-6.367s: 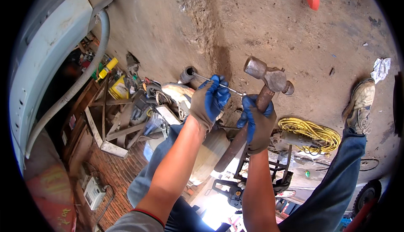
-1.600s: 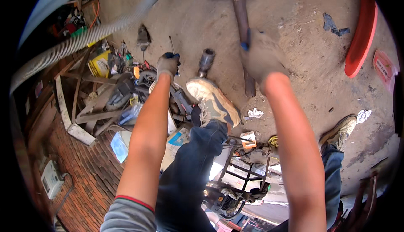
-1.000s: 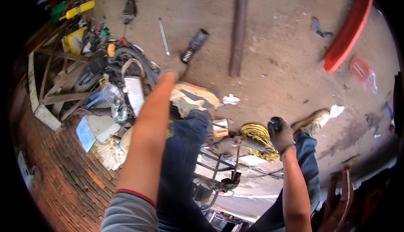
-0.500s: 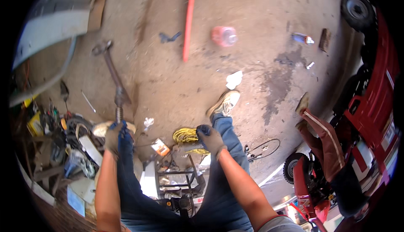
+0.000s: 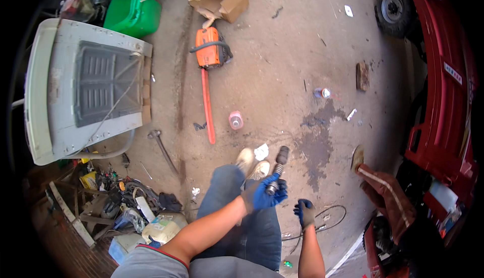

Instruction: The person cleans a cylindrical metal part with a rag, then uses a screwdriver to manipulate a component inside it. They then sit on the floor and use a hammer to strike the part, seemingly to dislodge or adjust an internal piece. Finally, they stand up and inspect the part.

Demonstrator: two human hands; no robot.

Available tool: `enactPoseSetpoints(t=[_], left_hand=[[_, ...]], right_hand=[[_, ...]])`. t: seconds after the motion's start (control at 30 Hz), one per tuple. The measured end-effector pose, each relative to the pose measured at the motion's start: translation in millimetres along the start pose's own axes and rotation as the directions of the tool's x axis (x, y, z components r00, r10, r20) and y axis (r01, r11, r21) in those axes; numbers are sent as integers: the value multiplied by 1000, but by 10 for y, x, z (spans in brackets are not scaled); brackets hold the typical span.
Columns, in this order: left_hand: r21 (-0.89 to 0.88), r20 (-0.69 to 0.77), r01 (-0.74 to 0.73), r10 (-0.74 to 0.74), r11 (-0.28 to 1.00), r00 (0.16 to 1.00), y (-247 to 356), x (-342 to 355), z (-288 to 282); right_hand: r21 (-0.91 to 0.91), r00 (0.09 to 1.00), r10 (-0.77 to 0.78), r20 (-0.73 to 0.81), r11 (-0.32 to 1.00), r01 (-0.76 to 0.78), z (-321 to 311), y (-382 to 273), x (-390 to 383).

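My left hand (image 5: 263, 195), in a blue and grey work glove, is wrapped round a dark metal shaft with a coil spring (image 5: 278, 168). The shaft stands tilted, its thick cylindrical end up and a shorter end below the fingers. Right of it is my right hand (image 5: 305, 214), gloved alike, with curled fingers; what they hold, if anything, is hidden. A black cable (image 5: 330, 215) loops on the floor beside that hand. On the floor to the left lies a hammer (image 5: 165, 152).
An orange chainsaw (image 5: 207, 48) with a red bar cover lies ahead, near a pink bottle (image 5: 235, 120). A white panel (image 5: 63, 86) and piled tools (image 5: 126, 202) stand left. At right are a red vehicle (image 5: 446, 71) and another person's leg (image 5: 390, 189).
My left hand has carried the spring shaft to the right. My legs have come together, and the view has shifted to show the whole chainsaw. The yellow rope is out of sight.
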State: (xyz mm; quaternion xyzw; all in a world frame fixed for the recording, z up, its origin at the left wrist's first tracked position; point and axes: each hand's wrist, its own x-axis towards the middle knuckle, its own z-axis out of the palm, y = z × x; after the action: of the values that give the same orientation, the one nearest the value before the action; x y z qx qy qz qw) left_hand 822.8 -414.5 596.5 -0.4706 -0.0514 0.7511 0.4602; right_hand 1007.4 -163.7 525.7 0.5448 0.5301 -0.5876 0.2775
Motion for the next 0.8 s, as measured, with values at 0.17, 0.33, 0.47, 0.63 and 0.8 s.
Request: enactPoseSetpoints(t=[0.17, 0.33, 0.47, 0.63, 0.8], left_hand=[[78, 92, -40, 33, 996, 995, -73, 252, 1013], [3, 36, -168, 168, 986, 985, 118, 156, 1799], [-217, 143, -380, 414, 899, 899, 113, -102, 1739], [-556, 150, -587, 765, 589, 626, -38, -208, 1312], [-832, 68, -482, 912, 276, 404, -428, -322, 747]], right_hand=[[-84, 987, 93, -128, 991, -105, -743, -605, -485], [-236, 990, 142, -13, 961, -141, -1016, -1447, -364], [-493, 985, 140, 103, 867, -72, -948, -2680, 268], [-767, 986, -15, 165, 627, 138, -403, -4416, 1161], [-834, 911, 17, 413, 409, 371, 861, -5412, 851]])
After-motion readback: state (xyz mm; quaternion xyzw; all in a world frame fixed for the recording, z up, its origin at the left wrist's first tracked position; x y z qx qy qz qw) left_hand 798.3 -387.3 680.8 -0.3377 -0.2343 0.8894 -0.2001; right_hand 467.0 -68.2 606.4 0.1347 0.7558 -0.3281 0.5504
